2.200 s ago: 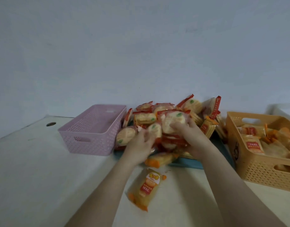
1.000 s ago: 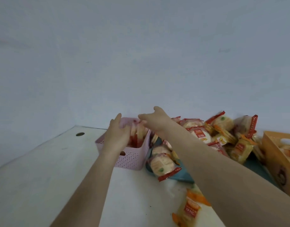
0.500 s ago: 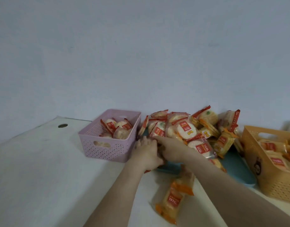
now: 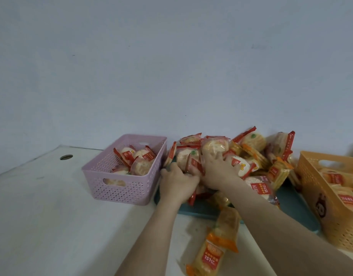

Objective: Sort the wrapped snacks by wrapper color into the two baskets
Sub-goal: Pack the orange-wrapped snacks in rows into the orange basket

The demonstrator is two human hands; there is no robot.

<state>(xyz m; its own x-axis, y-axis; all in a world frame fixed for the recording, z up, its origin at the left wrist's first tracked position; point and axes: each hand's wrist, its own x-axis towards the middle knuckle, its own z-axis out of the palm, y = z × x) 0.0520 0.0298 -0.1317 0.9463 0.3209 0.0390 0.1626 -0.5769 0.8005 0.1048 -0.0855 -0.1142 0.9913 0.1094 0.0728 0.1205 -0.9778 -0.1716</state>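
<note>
Early in the sort, most of it left. The pink basket (image 4: 119,194) on your left holds a handful of red-wrapped snacks (image 4: 135,158), maybe five or six, not all countable. The orange basket (image 4: 335,222) on your right holds a few orange-wrapped snacks (image 4: 339,180), partly cut off by the frame edge. Between the baskets, the pile (image 4: 251,154) on the teal tray (image 4: 293,208) is big and mixed, red edges and orange edges jumbled, so I'd judge well over half unsorted. Your left hand (image 4: 177,184) has its fingers curled round red-edged packets at the pile's near left corner, just beside the pink basket. Your right hand (image 4: 215,172) touches the left one, fingers dug into the pile and curled on a red-edged round packet. Exactly how many packets either hand holds can't be told. Looks like you're gathering a red batch for the pink basket. One stray orange packet (image 4: 215,251) lies on the table (image 4: 52,216) in front of the tray, under your right forearm, and needs to go in the orange basket. Neither basket is near full.
</note>
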